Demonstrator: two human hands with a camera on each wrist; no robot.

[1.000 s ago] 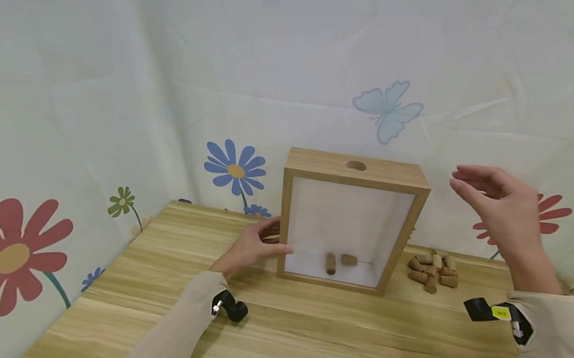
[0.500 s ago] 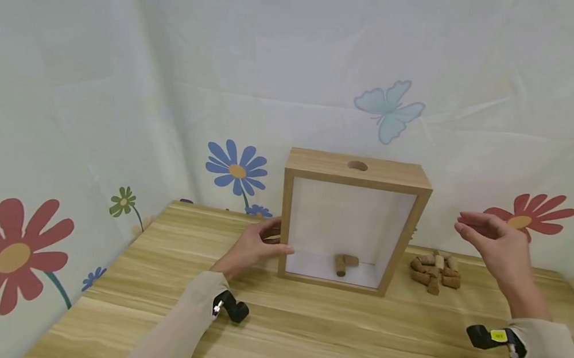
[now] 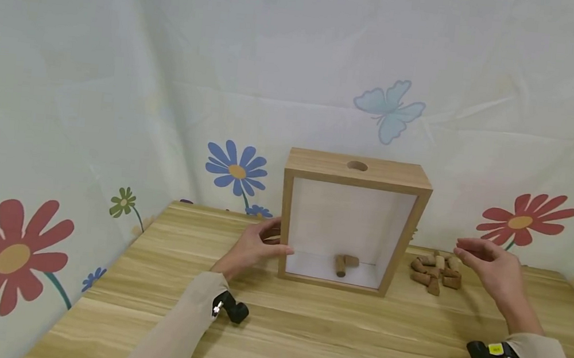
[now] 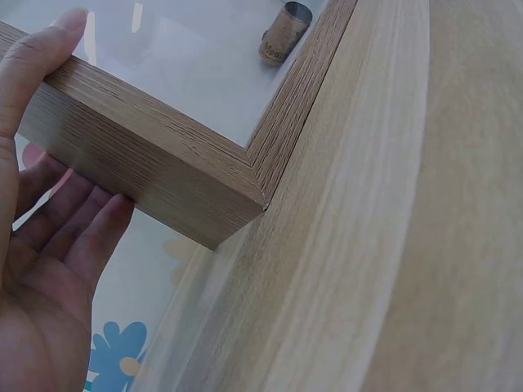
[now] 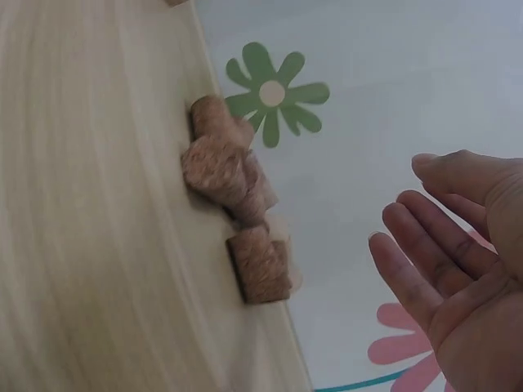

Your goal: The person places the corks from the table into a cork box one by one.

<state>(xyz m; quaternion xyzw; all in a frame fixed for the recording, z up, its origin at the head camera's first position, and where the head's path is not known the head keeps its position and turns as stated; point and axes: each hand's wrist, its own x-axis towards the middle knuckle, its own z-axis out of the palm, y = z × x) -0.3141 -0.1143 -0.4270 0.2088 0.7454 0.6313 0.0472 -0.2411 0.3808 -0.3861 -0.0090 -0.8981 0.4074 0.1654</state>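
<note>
A wooden shadow box with a clear front and a round hole in its top stands upright on the table. Inside, near the bottom, lie two wine corks; one shows in the left wrist view as a printed cork. My left hand grips the box's left side, thumb on the front edge and fingers round the side. To the right of the box is a pile of corks. My right hand hovers just right of that pile with relaxed fingers and holds nothing, as the right wrist view confirms.
The wood-grain table runs back to a hanging white cloth printed with flowers and a butterfly. Each wrist wears a small black camera, such as the right camera.
My right hand has come down from beside the box's top to the cork pile's level. One cork inside the box has rolled right against the other. My left hand has kept its grip.
</note>
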